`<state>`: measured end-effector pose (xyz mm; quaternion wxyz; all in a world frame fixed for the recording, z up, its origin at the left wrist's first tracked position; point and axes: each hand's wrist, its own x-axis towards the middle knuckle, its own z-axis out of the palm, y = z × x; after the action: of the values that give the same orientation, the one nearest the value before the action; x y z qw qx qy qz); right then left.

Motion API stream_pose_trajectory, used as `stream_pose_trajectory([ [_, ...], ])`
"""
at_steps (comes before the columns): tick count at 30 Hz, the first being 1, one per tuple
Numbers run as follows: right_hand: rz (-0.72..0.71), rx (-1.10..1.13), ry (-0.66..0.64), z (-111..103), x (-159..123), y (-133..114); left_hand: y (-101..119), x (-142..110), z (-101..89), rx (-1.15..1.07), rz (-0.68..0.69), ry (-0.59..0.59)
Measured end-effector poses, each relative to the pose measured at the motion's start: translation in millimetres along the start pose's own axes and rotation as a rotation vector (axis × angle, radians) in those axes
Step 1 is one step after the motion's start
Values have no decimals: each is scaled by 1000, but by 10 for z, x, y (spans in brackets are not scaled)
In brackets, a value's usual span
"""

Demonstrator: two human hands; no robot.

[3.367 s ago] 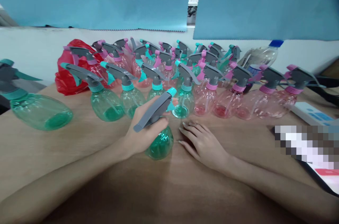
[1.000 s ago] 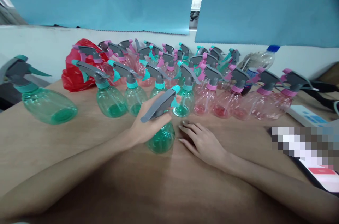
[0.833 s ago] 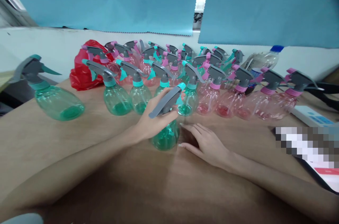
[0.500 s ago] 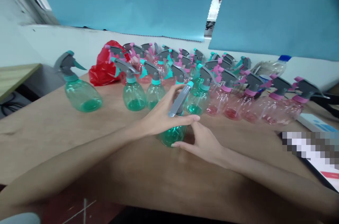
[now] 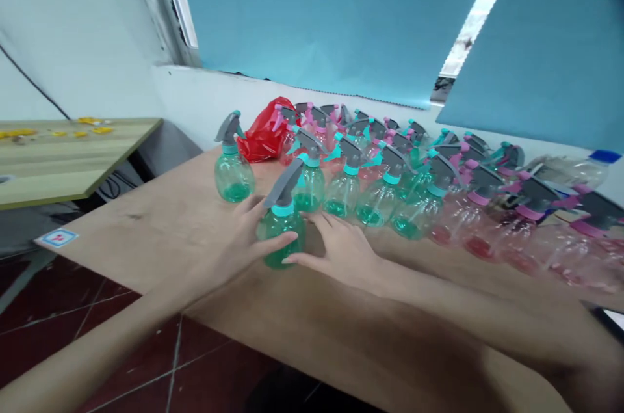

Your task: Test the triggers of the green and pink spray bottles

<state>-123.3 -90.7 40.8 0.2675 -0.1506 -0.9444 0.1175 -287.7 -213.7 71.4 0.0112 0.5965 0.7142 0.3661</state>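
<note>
A green spray bottle with a turquoise collar and grey trigger head stands in front of me, green liquid inside. My left hand is closed around its left side, thumb across the front and the other fingers partly hidden behind. From the right, my right hand grips the same bottle between thumb and fingertips, the thumb low on its front and the palm apart from it. Just behind it, several green spray bottles form a row. Another green spray bottle stands alone at the left.
Pink spray bottles continue the row to the right, with more bottles behind. A red plastic bag lies near the wall. The brown table ends at the left, where a second table holds small yellow pieces.
My view has turned left, bringing in the second table. The held bottle's trigger head now points up and right, with my left hand lower, around the body. My right fingers have spread apart.
</note>
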Motion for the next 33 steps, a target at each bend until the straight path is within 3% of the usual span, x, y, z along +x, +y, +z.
stream_pose_trajectory([
  [3,46,6,38,-29,176,-25,-196,67,-153,60,-134,3],
  [10,187,-47,171,-74,522,193,-568,428,-162,75,-48,93],
  [16,321,-16,-24,-162,717,306,-653,629,-56,186,-89,179],
  [23,391,47,-136,-197,817,299,-646,776,12,248,-66,167],
  [33,477,152,-129,-26,963,362,-768,839,138,255,15,247],
])
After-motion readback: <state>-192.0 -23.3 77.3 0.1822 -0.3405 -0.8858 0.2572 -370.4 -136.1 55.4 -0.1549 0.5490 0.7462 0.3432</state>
